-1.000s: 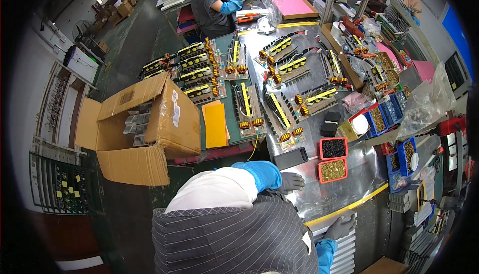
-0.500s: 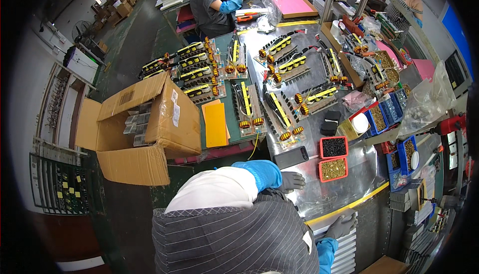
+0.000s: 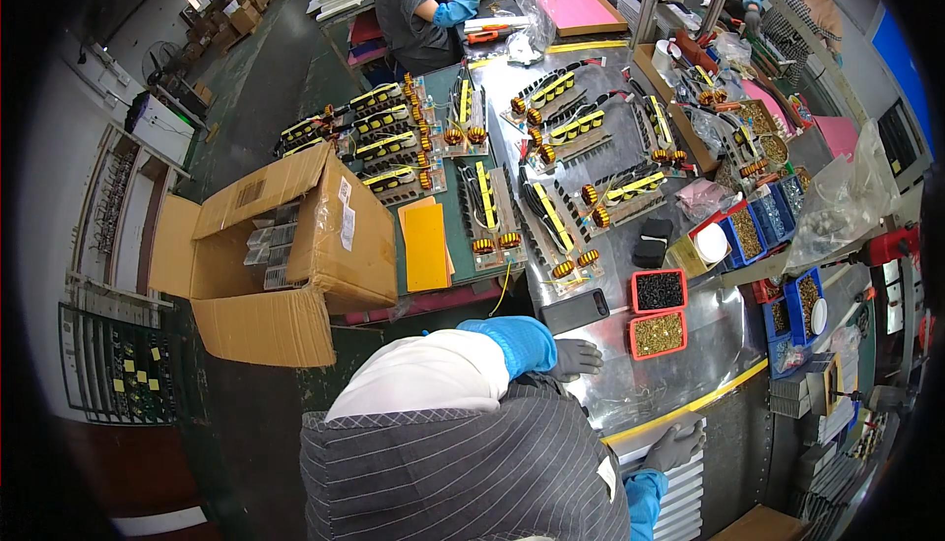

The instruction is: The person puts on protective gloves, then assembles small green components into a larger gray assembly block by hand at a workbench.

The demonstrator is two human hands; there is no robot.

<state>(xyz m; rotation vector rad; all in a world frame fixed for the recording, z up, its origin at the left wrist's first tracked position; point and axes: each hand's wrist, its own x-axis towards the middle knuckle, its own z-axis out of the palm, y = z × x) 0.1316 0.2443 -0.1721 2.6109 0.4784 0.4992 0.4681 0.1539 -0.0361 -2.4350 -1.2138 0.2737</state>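
My left hand (image 3: 576, 358), in a grey glove with a blue sleeve, lies flat on the metal tabletop (image 3: 630, 385), fingers stretched out and holding nothing. Just beyond it is a black phone (image 3: 576, 312). To its right stand two red trays, one with black small parts (image 3: 659, 291) and one with brass-coloured small parts (image 3: 658, 335). My right hand (image 3: 676, 445), gloved alike, rests with extended fingers on a row of silver metal bars (image 3: 681, 502) below the table's yellow front edge. Its grip on them is not visible.
Circuit boards with yellow-wrapped parts and copper coils (image 3: 551, 216) cover the far tabletop. An open cardboard box (image 3: 295, 246) with metal pieces stands left, near yellow sheets (image 3: 426, 246). Blue bins (image 3: 802, 307) and a red power tool (image 3: 891, 246) are right. Two co-workers (image 3: 418, 9) are beyond.
Both my hands stay where they were. At the back right, the co-worker has shifted, and a gloved hand now shows lower beside the blue sleeve.
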